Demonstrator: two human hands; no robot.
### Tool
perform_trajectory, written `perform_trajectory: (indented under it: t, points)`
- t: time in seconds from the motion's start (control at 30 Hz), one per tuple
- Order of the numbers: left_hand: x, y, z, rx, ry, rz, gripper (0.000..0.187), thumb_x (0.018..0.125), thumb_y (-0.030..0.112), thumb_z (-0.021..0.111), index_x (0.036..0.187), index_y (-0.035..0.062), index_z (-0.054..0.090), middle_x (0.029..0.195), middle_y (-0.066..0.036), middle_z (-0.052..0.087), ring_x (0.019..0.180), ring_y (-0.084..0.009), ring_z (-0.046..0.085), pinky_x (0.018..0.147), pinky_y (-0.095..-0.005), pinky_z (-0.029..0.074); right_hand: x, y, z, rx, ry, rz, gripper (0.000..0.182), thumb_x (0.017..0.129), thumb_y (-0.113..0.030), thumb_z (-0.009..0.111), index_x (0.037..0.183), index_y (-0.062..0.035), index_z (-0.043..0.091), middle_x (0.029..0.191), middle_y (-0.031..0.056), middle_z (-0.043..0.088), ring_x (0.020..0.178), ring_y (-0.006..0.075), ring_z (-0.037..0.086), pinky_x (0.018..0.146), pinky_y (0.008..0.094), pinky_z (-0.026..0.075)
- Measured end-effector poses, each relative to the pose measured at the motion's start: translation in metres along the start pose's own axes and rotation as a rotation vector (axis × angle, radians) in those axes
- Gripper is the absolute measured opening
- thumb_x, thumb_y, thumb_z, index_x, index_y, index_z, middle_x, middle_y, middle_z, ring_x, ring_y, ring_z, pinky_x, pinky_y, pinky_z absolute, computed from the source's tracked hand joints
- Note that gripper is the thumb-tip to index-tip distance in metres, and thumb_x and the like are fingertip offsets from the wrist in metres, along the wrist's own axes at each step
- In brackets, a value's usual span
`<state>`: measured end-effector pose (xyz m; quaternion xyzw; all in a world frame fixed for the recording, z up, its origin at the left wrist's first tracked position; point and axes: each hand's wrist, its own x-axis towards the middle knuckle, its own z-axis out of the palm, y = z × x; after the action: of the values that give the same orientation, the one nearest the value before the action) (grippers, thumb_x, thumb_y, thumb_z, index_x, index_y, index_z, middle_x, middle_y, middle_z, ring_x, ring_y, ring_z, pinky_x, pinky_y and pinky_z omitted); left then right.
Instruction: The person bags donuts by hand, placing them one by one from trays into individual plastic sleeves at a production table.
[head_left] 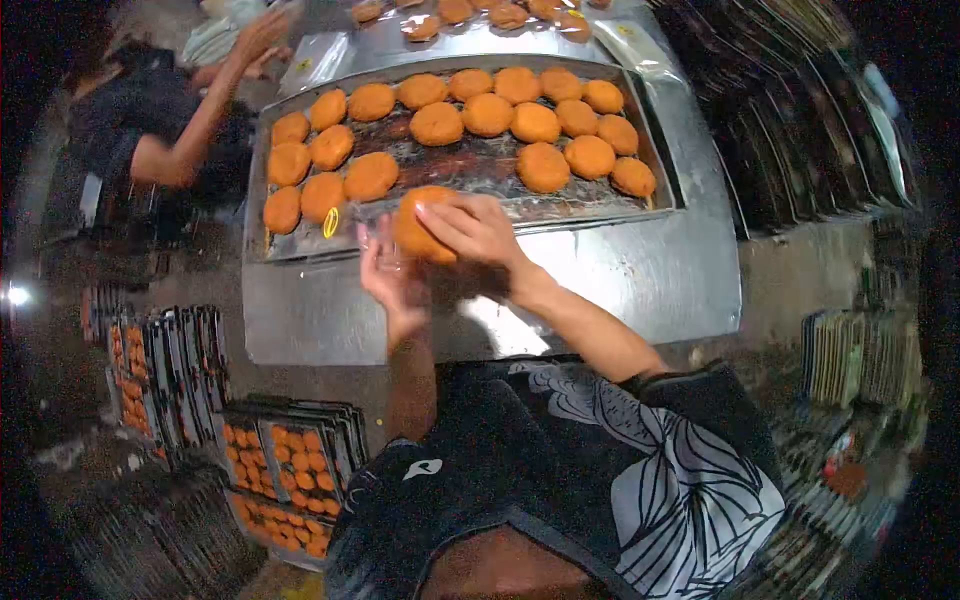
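Note:
A round orange-brown bun [418, 228] is in my right hand [475, 238], whose fingers close over its right side. It is lifted over the front edge of the metal tray [580, 220]. My left hand [388, 272] is upright at the bun's lower left, its fingers bent and partly blurred. Thin clear film with a yellow printed mark, seemingly a plastic bag [331, 222], shows beside the left fingertips; its outline is hard to see. Several similar buns [437, 124] lie in rows on the dark, greasy tray.
The tray rests on a metal table [640, 285]. Behind it are clear plastic bags [640, 45] and several wrapped buns [455, 12]. Another person [165, 130] works at the left. Racked trays [800, 110] stand at right; bun-filled trays [285, 470] are at lower left.

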<state>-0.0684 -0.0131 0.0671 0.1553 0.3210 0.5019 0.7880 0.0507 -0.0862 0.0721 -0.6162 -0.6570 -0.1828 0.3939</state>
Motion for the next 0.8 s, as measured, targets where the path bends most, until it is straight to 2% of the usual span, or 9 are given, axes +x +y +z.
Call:
perform_trajectory:
  t: [0.2, 0.3, 0.37, 0.4, 0.47, 0.53, 0.63, 0.73, 0.8]
  points:
    - [-0.029, -0.036, 0.02, 0.15, -0.518, -0.259, 0.05, 0.078, 0.033, 0.04, 0.114, -0.0006, 0.038, 0.106, -0.015, 0.048, 0.097, -0.0261, 0.049, 0.085, -0.0375, 0.039, -0.011, -0.015, -0.033, -0.047, 0.016, 0.243, 0.078, 0.058, -0.016, 0.064, 0.124, 0.0069, 0.028, 0.096, 0.0099, 0.059, 0.075, 0.0267, 0.056, 0.065, 0.0313, 0.045]
    - [-0.038, -0.048, 0.035, 0.106, -0.317, -0.356, 0.052, 0.076, 0.035, 0.041, 0.114, -0.0006, 0.038, 0.105, -0.015, 0.049, 0.096, -0.0257, 0.05, 0.085, -0.0363, 0.039, -0.015, -0.02, -0.03, 0.001, -0.082, 0.5, 0.088, 0.057, -0.012, 0.069, 0.127, 0.0056, 0.019, 0.102, 0.0144, 0.055, 0.081, 0.0256, 0.056, 0.066, 0.032, 0.047]
    - [-0.026, -0.045, 0.021, 0.082, -0.305, -0.349, 0.048, 0.077, 0.029, 0.04, 0.115, -0.0008, 0.036, 0.102, -0.014, 0.05, 0.096, -0.0258, 0.05, 0.086, -0.0343, 0.039, -0.019, -0.03, -0.03, 0.664, 0.309, 0.535, 0.085, 0.06, -0.022, 0.071, 0.126, 0.0026, 0.024, 0.097, 0.0173, 0.048, 0.081, 0.0238, 0.053, 0.063, 0.0344, 0.047]
    - [-0.003, -0.058, -0.018, 0.1, -0.448, -0.555, 0.042, 0.077, 0.025, 0.042, 0.111, -0.0007, 0.041, 0.1, -0.014, 0.052, 0.096, -0.0251, 0.051, 0.085, -0.0333, 0.04, -0.046, -0.022, -0.031, 0.335, 0.277, 0.699, 0.083, 0.059, -0.028, 0.073, 0.124, -0.0012, 0.028, 0.098, 0.0149, 0.042, 0.083, 0.0243, 0.05, 0.065, 0.0341, 0.046]
    - [-0.028, -0.071, -0.017, 0.271, -0.449, -0.587, 0.03, 0.074, 0.019, 0.052, 0.097, -0.0003, 0.049, 0.094, -0.012, 0.054, 0.09, -0.0208, 0.052, 0.077, -0.0309, 0.042, -0.048, -0.008, -0.059, 0.208, 0.038, 0.864, 0.065, 0.064, -0.022, 0.068, 0.12, -0.0112, 0.038, 0.091, 0.0124, 0.047, 0.072, 0.0253, 0.05, 0.068, 0.035, 0.046]
    - [-0.042, -0.089, -0.02, 0.563, -0.491, -0.537, 0.019, 0.07, 0.013, 0.061, 0.083, 0.0002, 0.056, 0.089, -0.01, 0.056, 0.084, -0.0165, 0.054, 0.07, -0.0285, 0.045, -0.047, 0.033, -0.063, 0.289, -0.233, 0.823, 0.017, 0.073, -0.016, 0.056, 0.079, -0.001, 0.062, 0.066, 0.0164, 0.058, 0.061, 0.0258, 0.057, 0.058, 0.0372, 0.045]
    - [-0.034, -0.126, -0.065, 1.332, -1.268, 0.215, 0.048, 0.062, 0.022, 0.07, 0.096, -0.0025, 0.047, 0.082, -0.015, 0.051, 0.077, -0.0234, 0.051, 0.068, -0.0315, 0.043, 0.023, 0.096, -0.083, 0.165, -0.049, 0.753, 0.017, 0.076, -0.016, 0.052, 0.078, -0.0007, 0.061, 0.07, 0.0167, 0.059, 0.067, 0.0276, 0.059, 0.059, 0.0348, 0.045]
    - [-0.03, -0.166, -0.124, 1.537, -1.444, 0.701, 0.05, 0.051, 0.021, 0.074, 0.088, -0.0011, 0.049, 0.08, -0.015, 0.045, 0.077, -0.0289, 0.045, 0.068, -0.0402, 0.039, 0.066, 0.122, -0.053, 0.008, 0.121, 0.431, 0.024, 0.077, -0.016, 0.053, 0.094, -0.0005, 0.057, 0.088, 0.0167, 0.059, 0.082, 0.0266, 0.057, 0.071, 0.0327, 0.044]
    - [-0.021, -0.175, -0.133, 1.163, -1.359, -0.002, 0.043, 0.053, 0.025, 0.07, 0.082, 0.0011, 0.049, 0.079, -0.015, 0.046, 0.075, -0.0289, 0.046, 0.068, -0.0394, 0.039, 0.055, 0.104, -0.055, 0.148, 0.034, 0.339, 0.034, 0.077, -0.016, 0.052, 0.107, -0.0009, 0.05, 0.106, 0.0184, 0.052, 0.099, 0.0294, 0.05, 0.084, 0.0334, 0.04]
